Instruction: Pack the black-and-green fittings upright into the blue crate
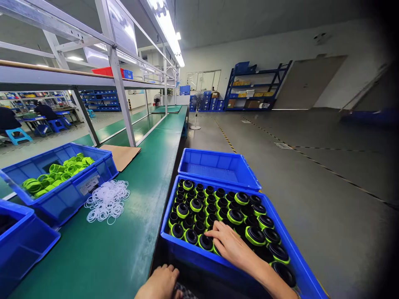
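My right hand (229,245) reaches into the near side of a blue crate (183,248) filled with upright black cylindrical parts with lime-green rings. Its fingers are bent around one black-and-green part (216,250), which is mostly hidden under the hand. The forefinger reaches over the neighbouring part (205,241). Near the green table's edge, low in the view, my left hand (160,282) has curled fingers; whatever may be inside them is out of sight.
An empty-looking blue crate (215,170) adjoins the full one. On the green tabletop (137,207) lie a pile of white rings (107,199), a cardboard sheet (121,155) and a blue bin (71,191) of green rings. Another blue bin (28,245) is at left; metal posts (121,95) rise behind.
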The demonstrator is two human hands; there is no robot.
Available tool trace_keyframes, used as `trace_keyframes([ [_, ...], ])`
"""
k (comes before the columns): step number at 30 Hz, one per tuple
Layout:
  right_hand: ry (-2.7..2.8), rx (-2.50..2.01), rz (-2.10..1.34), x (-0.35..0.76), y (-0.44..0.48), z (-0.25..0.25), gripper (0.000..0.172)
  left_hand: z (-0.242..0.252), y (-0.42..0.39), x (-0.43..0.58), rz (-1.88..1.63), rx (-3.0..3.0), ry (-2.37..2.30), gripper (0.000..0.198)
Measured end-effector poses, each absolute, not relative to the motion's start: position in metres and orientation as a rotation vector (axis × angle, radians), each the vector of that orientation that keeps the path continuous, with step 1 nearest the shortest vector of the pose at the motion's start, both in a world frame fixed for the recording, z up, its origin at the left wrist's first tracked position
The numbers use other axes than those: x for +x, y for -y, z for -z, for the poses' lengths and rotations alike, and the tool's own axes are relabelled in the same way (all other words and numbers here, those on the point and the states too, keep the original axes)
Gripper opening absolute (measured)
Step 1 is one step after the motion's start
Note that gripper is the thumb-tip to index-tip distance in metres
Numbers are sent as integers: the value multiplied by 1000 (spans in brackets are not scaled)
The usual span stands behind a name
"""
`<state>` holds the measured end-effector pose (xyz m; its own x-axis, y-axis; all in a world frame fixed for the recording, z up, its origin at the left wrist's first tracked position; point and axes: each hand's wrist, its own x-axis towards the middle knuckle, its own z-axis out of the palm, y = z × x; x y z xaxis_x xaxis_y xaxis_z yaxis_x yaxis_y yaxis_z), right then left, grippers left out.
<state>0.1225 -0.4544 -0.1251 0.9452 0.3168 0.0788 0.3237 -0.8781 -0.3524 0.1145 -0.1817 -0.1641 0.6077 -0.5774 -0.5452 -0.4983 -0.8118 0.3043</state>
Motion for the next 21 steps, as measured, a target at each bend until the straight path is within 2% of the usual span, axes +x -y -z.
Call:
trace_keyframes([
  [21,167,-2840,-199,94,512,99,43,139,183,110,1008,2718,894,47],
])
